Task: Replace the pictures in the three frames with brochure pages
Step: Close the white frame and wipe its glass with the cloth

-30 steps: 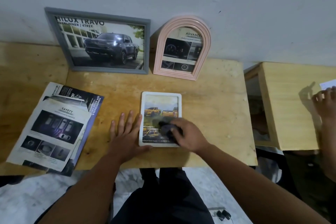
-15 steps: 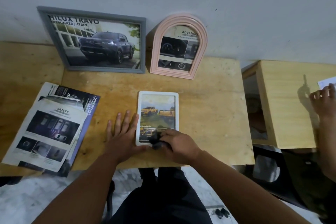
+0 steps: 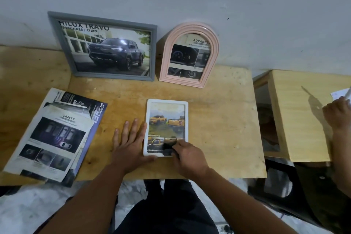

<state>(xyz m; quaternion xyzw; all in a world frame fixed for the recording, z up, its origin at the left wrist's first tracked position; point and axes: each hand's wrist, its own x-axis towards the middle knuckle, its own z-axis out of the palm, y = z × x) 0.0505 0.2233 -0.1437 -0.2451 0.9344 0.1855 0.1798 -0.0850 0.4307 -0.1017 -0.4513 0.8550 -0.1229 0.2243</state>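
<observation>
The white frame (image 3: 167, 127) lies flat on the table (image 3: 218, 119), mid-front. Your right hand (image 3: 188, 156) pinches a dark cloth (image 3: 168, 147) on its lower glass; your left hand (image 3: 131, 144) lies open, flat, against its left edge.

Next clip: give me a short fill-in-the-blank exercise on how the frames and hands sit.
1. The white frame lies ___ on the table.
2. The arched frame is coloured ___.
3. The ___ hand holds a dark cloth on the white frame.
4. The left hand lies ___, beside that frame.

Missing: flat; pink; right; open
</observation>
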